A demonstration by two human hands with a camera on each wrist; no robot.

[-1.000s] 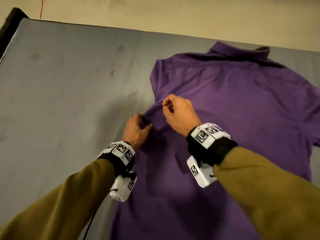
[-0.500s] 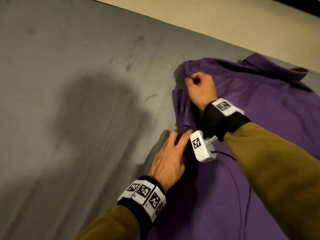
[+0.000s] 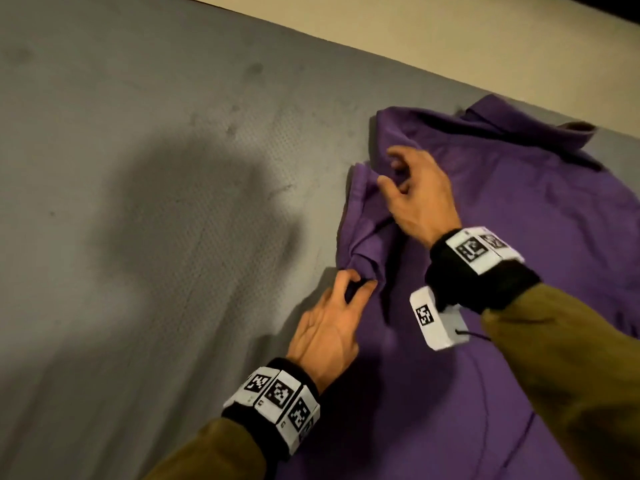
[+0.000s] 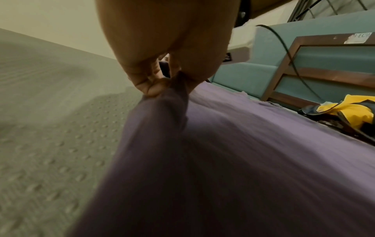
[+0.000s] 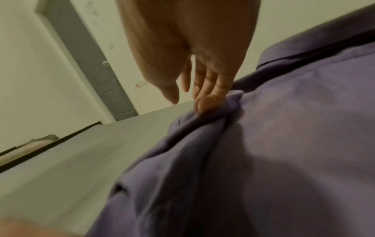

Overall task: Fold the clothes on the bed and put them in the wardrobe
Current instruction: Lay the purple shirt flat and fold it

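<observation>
The shirt [image 3: 502, 271] lies flat on the bed [image 3: 156, 202], collar away from me, its length running toward me and its body spreading off to my right. My left hand [image 3: 325, 334] pinches the bunched side edge just below the sleeve [image 3: 367, 202]. My right hand [image 3: 419, 195] is loosely open, fingertips resting on the gathered sleeve just beyond, so it is nearer for folding that sleeve inward.

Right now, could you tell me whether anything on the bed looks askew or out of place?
Yes: the purple shirt's left sleeve is bunched in rumpled folds rather than flat. The left hand pinches it; the right hand rests open there.
</observation>
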